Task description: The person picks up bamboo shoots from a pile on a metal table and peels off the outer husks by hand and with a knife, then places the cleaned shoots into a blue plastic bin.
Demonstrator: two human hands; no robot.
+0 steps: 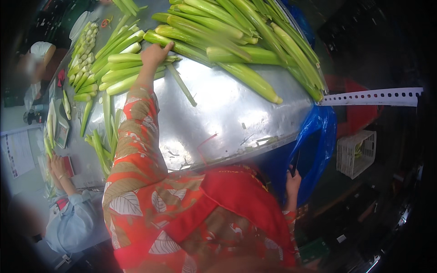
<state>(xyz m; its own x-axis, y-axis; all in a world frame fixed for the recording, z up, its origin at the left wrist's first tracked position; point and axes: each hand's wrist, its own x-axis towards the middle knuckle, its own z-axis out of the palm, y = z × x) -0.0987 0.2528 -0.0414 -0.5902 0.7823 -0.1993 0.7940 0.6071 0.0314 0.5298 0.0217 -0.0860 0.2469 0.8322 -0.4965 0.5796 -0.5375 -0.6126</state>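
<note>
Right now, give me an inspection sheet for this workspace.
Surface: metal table, shiny, with small scraps near its front edge.
Job's things: green stalks piled at the far side; trimmed stalks in a row at left.
Clutter: loose strip; blue bag hanging at the table's right edge.
Hands: left hand on the stalks; right hand low by the bag, holding a dark thing.
Cables: nothing seen.
Surroundings: white basket; a co-worker at left.
</note>
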